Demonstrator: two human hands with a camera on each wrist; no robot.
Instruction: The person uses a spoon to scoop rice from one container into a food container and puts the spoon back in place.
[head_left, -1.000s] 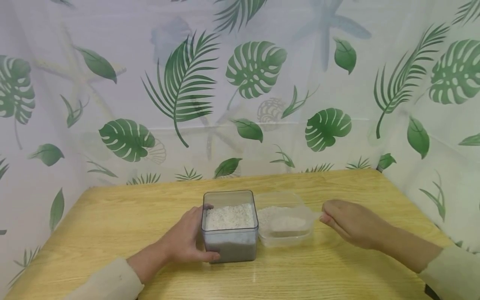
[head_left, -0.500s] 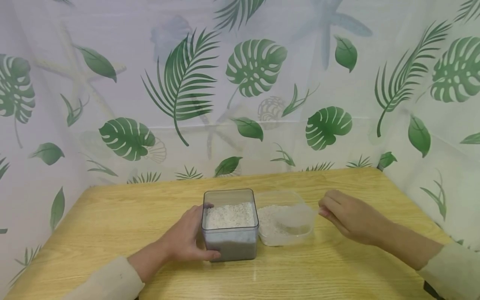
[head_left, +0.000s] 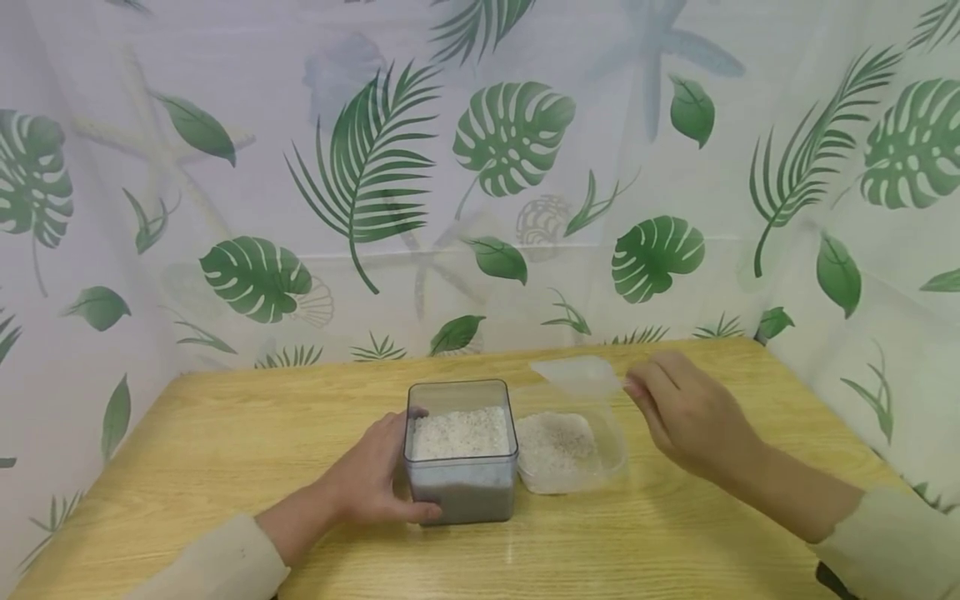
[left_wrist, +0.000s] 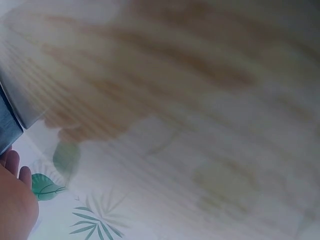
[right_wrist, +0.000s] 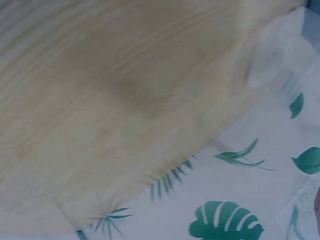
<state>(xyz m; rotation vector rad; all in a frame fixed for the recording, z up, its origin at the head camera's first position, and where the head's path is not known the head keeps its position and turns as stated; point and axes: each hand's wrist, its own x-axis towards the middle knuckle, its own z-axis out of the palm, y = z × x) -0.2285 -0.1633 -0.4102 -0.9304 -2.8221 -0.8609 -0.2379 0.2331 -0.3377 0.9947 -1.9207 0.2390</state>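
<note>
In the head view, my left hand [head_left: 371, 475] grips the left side of a square, grey-tinted clear container [head_left: 465, 500], its thumb across the front. White grains like rice [head_left: 461, 433] fill much of it. Close on its right stands a shallow clear plastic tub [head_left: 611, 467] holding a smaller heap of similar grains [head_left: 555, 442]. Above that tub's far side, a translucent white plastic scoop [head_left: 581, 375] is raised, its handle end pinched by my right hand [head_left: 690, 412]. The left wrist view catches a corner of the grey container [left_wrist: 10, 122] beside the left hand's fingers.
Both containers stand on a wood-grain table [head_left: 285, 433]. A white curtain with green leaf prints [head_left: 510, 300] hangs along the table's back edge and both sides.
My right hand has lifted the scoop from low in the shallow tub up toward its far side, uncovering the grains. My left hand and the grey container have stayed in place.
</note>
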